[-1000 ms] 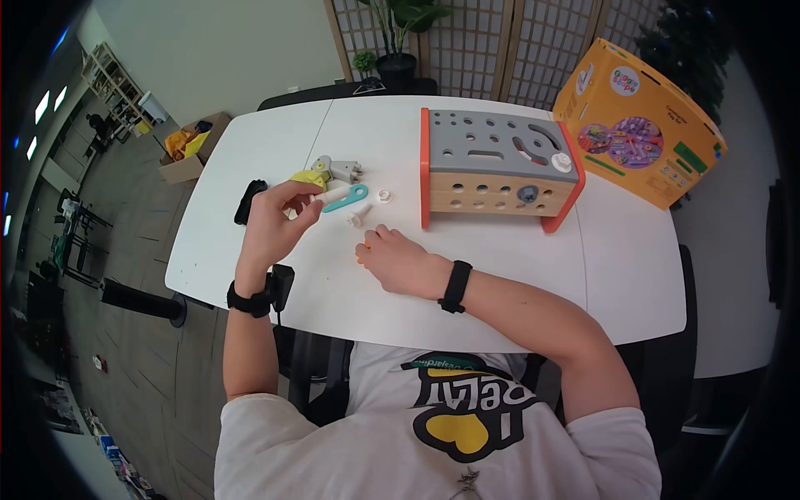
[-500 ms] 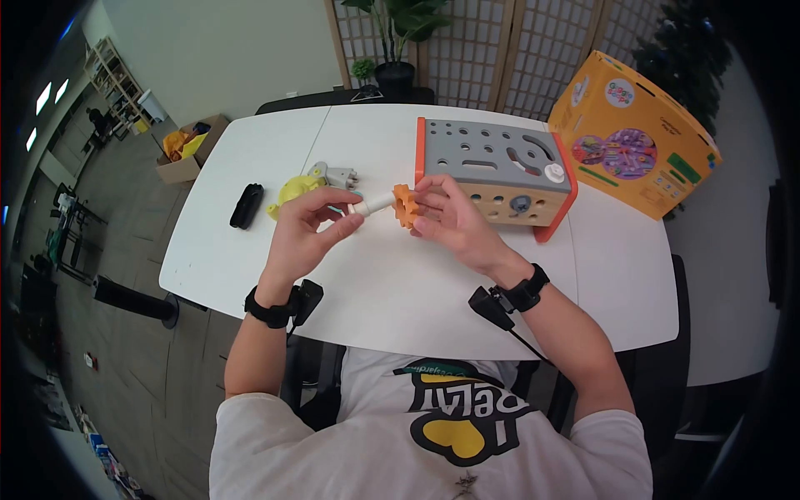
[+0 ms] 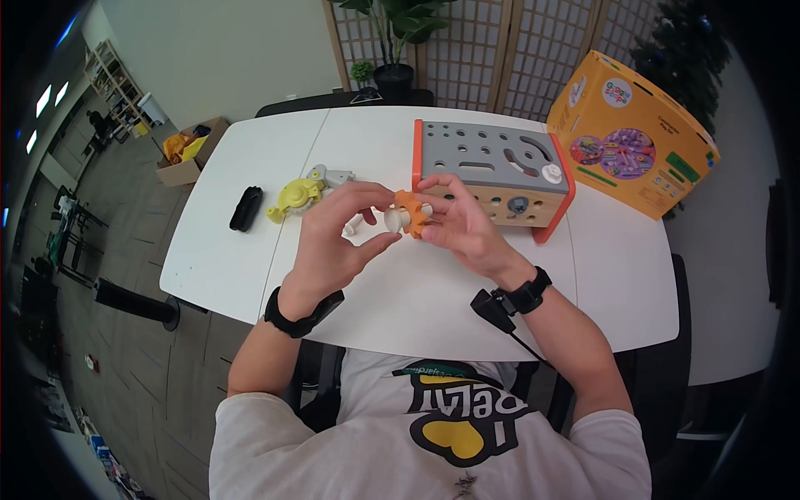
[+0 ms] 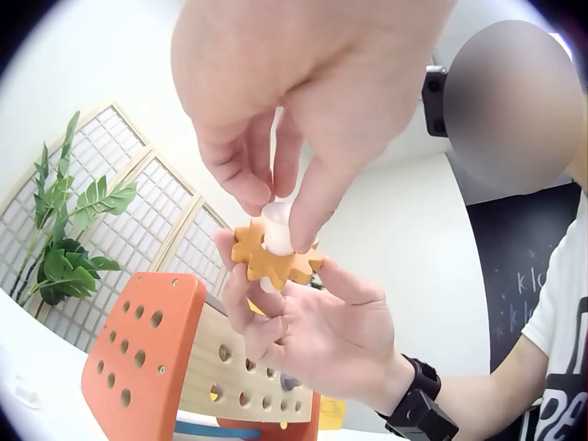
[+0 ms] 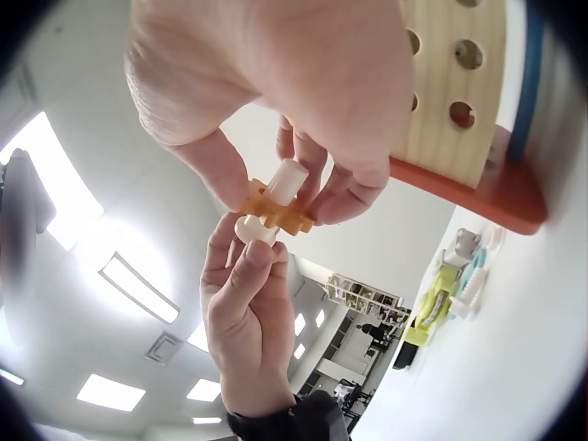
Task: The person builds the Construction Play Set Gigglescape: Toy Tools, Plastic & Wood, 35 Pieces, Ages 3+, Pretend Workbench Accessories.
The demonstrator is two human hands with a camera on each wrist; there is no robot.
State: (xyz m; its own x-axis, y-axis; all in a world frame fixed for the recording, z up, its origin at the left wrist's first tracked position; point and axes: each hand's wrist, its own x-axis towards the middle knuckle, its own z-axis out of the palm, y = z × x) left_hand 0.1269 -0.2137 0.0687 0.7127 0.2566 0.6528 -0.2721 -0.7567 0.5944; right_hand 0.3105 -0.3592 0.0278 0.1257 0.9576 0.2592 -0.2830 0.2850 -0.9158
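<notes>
An orange gear (image 3: pixel 410 214) is held above the table in my right hand (image 3: pixel 471 229), its thumb and fingers pinching the rim. A white bolt (image 4: pixel 277 230) passes through the gear's centre; in the right wrist view its shaft (image 5: pixel 287 181) sticks out on the right hand's side. My left hand (image 3: pixel 337 237) pinches the bolt's head (image 5: pixel 254 230) between thumb and fingers. Behind the left hand, a small white piece (image 3: pixel 352 225) lies on the table, partly covered.
A toy workbench (image 3: pixel 492 179) with a grey perforated top stands behind the right hand, a yellow box (image 3: pixel 633 137) at the back right. Left of it lie a yellow-green toy tool (image 3: pixel 296 196), a grey piece (image 3: pixel 333 177) and a black case (image 3: pixel 247 208) on the white table (image 3: pixel 383 312).
The right hand has lifted the orange gear from the table, and the left hand has brought the bolt over. The bolt has gone from beside the gear to through its centre.
</notes>
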